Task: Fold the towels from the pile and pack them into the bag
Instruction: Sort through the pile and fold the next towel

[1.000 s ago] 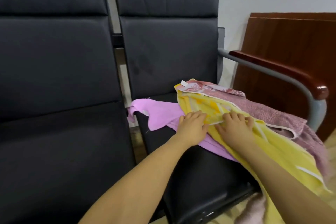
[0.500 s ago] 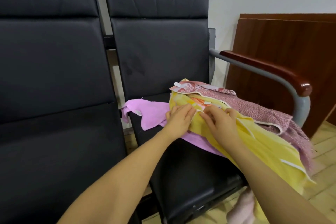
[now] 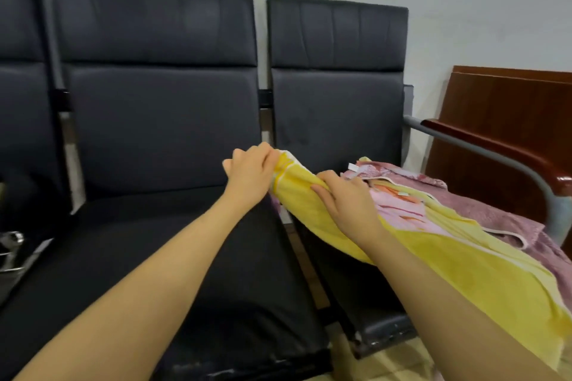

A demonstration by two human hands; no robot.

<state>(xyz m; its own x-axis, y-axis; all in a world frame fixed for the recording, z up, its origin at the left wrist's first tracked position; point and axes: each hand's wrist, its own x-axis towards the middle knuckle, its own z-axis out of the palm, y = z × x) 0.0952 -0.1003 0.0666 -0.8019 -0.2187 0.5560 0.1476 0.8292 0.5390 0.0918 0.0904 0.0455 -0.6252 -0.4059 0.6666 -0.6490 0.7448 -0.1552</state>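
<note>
Both hands, L & R, gripped yellow towel beside the pile; hard pull could drag pile off seat.

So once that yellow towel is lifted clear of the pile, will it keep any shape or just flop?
Likely flop: the yellow towel sags between the left hand and right hand and drapes off the seat edge. Probably light, since a pinch lifts its corner. Its terry surface may drag the pink towel beneath.

The yellow towel hides the pile beneath and runs off the right edge.
</note>
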